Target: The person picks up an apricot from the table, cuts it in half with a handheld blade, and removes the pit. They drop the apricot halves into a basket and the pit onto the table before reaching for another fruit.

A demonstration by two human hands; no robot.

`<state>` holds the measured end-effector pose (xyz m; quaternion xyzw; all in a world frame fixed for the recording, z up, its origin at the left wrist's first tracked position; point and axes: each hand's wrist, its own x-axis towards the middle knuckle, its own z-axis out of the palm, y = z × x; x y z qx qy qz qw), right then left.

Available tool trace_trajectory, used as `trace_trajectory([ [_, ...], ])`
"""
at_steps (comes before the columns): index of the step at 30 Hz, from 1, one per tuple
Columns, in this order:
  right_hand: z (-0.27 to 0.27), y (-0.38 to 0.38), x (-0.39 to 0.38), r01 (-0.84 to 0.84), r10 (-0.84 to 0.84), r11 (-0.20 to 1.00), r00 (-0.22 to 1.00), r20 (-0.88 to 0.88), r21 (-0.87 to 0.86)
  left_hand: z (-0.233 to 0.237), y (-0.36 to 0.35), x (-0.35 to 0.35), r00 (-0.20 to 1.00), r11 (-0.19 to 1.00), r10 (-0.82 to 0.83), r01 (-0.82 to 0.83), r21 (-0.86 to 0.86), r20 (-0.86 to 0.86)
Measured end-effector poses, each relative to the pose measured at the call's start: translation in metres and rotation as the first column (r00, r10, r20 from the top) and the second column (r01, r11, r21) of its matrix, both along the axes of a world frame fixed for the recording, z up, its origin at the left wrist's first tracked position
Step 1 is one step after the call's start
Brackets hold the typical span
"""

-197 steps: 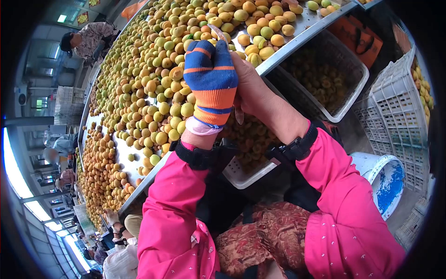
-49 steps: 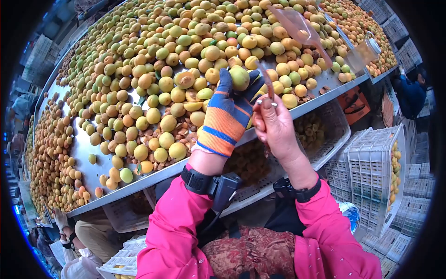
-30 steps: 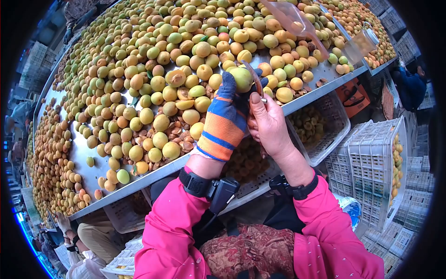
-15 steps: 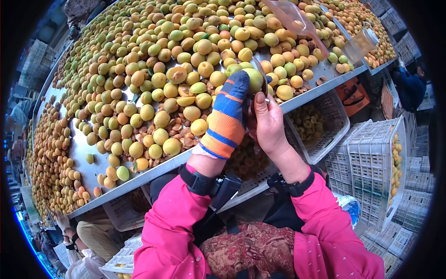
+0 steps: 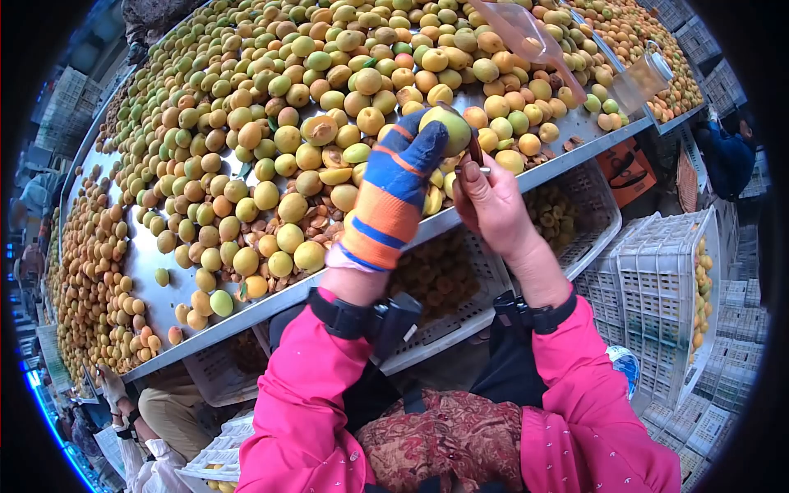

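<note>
My left hand [image 5: 386,193], in a striped orange and blue work glove, is closed around a green-yellow apricot [image 5: 449,130] above the table's front edge. Against the fruit's right side rests a small knife [image 5: 474,150], gripped in my bare right hand [image 5: 498,212] with the thumb pressed along it. Much of the knife is hidden by the fingers and the fruit. Behind both hands, many loose apricots [image 5: 292,207] are heaped on the metal table [image 5: 156,287]. Split halves and brown pits [image 5: 316,222] lie among them, left of the glove.
Under the table edge sit white plastic crates [image 5: 493,283] of cut fruit. A stacked crate [image 5: 662,279] stands to the right. On the table lie a pink translucent scoop [image 5: 526,37] and a clear plastic jug [image 5: 637,82]. At lower left, another person's hand [image 5: 111,386] reaches the table.
The apricot has turned and sits higher in my gloved fingers. My right hand has shifted slightly right and down, and the knife blade shows less than before.
</note>
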<state>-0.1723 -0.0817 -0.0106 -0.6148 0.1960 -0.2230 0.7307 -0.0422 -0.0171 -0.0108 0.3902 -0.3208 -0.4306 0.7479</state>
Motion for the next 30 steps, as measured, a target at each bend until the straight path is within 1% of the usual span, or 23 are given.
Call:
trace_trajectory([
  [1, -0.007, 0.006, 0.003, 0.073, -0.072, 0.997, 0.997, 0.025, 0.0, -0.005, -0.007, -0.014, 0.948, 0.997, -0.017, -0.008, -0.076, -0.319],
  [3, -0.013, 0.02, 0.008, 0.162, -0.164, 0.986, 0.985, 0.048, 0.037, -0.012, -0.005, -0.025, 0.932, 0.998, 0.056, -0.059, 0.001, -0.358],
  [4, -0.012, 0.02, 0.007, 0.161, -0.163, 0.986, 0.986, 0.044, 0.04, -0.013, -0.003, -0.023, 0.931, 0.998, 0.058, -0.061, 0.004, -0.361],
  [6, -0.004, 0.012, 0.004, 0.03, -0.031, 0.999, 0.999, 0.029, 0.026, -0.011, 0.001, -0.012, 0.978, 0.999, 0.037, -0.041, -0.016, -0.207],
  [7, -0.001, 0.007, 0.004, 0.028, -0.029, 0.999, 0.999, 0.033, 0.026, -0.009, 0.003, -0.008, 0.978, 0.999, 0.039, -0.043, -0.017, -0.204],
  [9, 0.006, -0.004, 0.002, -0.085, 0.078, 0.991, 0.995, -0.067, -0.107, -0.003, 0.008, 0.0, 0.994, 0.994, 0.109, -0.109, 0.001, 0.02],
  [10, 0.012, -0.007, 0.003, -0.108, 0.1, 0.986, 0.993, -0.063, -0.124, 0.004, 0.011, 0.009, 0.999, 0.999, 0.033, -0.033, -0.009, 0.01],
  [11, 0.019, -0.009, 0.003, -0.106, 0.099, 0.987, 0.993, -0.064, -0.124, 0.012, 0.014, 0.015, 0.994, 0.996, 0.046, -0.052, 0.068, 0.098],
  [13, 0.029, -0.013, 0.002, -0.128, 0.107, 0.964, 0.989, -0.1, -0.233, 0.034, 0.019, 0.019, 0.933, 0.976, -0.014, -0.066, 0.209, 0.359],
  [14, 0.026, -0.015, -0.001, -0.162, 0.136, 0.964, 0.982, -0.132, -0.212, 0.03, 0.017, 0.016, 0.933, 0.976, -0.015, -0.065, 0.208, 0.36],
  [15, 0.019, -0.014, -0.001, -0.16, 0.134, 0.964, 0.982, -0.131, -0.213, 0.02, 0.013, 0.011, 0.976, 0.988, 0.018, -0.051, 0.147, 0.215],
  [16, 0.01, -0.01, -0.001, -0.089, 0.084, 0.987, 0.995, -0.044, -0.133, 0.011, 0.009, 0.005, 0.997, 0.995, 0.042, -0.048, 0.084, 0.063],
  [17, 0.002, -0.005, 0.001, -0.025, 0.027, 0.999, 0.999, 0.038, -0.046, 0.004, 0.004, -0.004, 0.997, 0.995, 0.042, -0.048, 0.084, 0.063],
  [18, -0.003, 0.003, 0.006, 0.048, -0.047, 0.999, 0.995, 0.086, -0.011, -0.002, -0.001, -0.016, 0.99, 0.991, 0.128, -0.124, 0.056, -0.067],
  [19, -0.003, 0.005, 0.006, 0.048, -0.047, 0.999, 0.995, 0.085, -0.01, -0.003, -0.004, -0.027, 0.958, 0.978, 0.207, -0.203, 0.039, -0.199],
  [21, -0.003, 0.008, 0.005, 0.062, -0.074, 0.992, 0.992, 0.105, 0.114, -0.005, -0.004, -0.035, 0.958, 0.973, 0.23, -0.225, 0.049, -0.172],
  [23, -0.004, 0.005, 0.005, 0.026, -0.038, 0.993, 0.994, 0.106, 0.113, -0.005, -0.001, -0.032, 0.951, 0.983, 0.182, -0.173, 0.058, -0.248],
  [24, -0.006, 0.004, 0.005, 0.017, -0.024, 0.998, 0.994, 0.108, 0.068, -0.006, -0.002, -0.029, 0.958, 0.985, 0.167, -0.174, -0.012, -0.234],
  [25, -0.007, 0.004, 0.006, 0.008, -0.011, 1.0, 0.994, 0.11, 0.025, -0.007, -0.002, -0.025, 0.958, 0.985, 0.167, -0.174, -0.01, -0.233],
  [26, -0.007, 0.003, 0.005, 0.008, -0.011, 1.0, 0.994, 0.111, 0.027, -0.009, -0.003, -0.022, 0.98, 0.987, 0.162, -0.164, -0.006, -0.117],
  [27, -0.005, 0.0, 0.004, -0.01, 0.012, 1.0, 0.998, 0.069, -0.022, -0.005, -0.001, -0.019, 0.988, 0.988, 0.155, -0.155, 0.0, 0.0],
  [29, 0.002, -0.007, 0.0, -0.032, 0.033, 0.997, 0.999, 0.02, -0.069, 0.004, 0.006, -0.01, 0.986, 0.985, 0.152, -0.157, 0.066, 0.072],
  [30, 0.01, -0.012, -0.001, -0.071, 0.067, 0.988, 0.997, -0.032, -0.14, 0.015, 0.009, -0.002, 0.985, 0.984, 0.168, -0.171, 0.059, 0.049],
])
